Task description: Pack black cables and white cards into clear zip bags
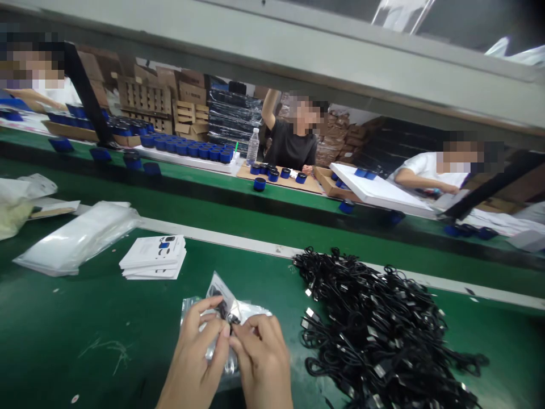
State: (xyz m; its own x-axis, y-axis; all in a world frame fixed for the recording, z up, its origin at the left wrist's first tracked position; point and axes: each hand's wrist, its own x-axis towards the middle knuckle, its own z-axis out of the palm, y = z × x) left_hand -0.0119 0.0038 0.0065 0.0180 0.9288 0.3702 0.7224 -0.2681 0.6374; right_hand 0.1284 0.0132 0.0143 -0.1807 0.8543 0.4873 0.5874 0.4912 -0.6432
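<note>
My left hand (196, 353) and my right hand (264, 355) meet low in the middle of the head view, both with closed fingers. Between the fingertips is a small black USB cable (222, 308) with a shiny metal plug. A clear plastic bag (218, 285) stands up just behind it, with what looks like a printed sheet inside. My fingers hide part of the cable, so whether it lies inside the bag I cannot tell. More clear plastic bags (252, 309) lie under my hands on the green table (85, 329).
To the right spreads a large heap of black USB cables (374, 329). A stack of printed leaflets (153, 258) and a pack of clear bags (80, 236) lie left. Beyond a pale strip, blue-black round items (259, 184) sit on a green belt, with several people working behind.
</note>
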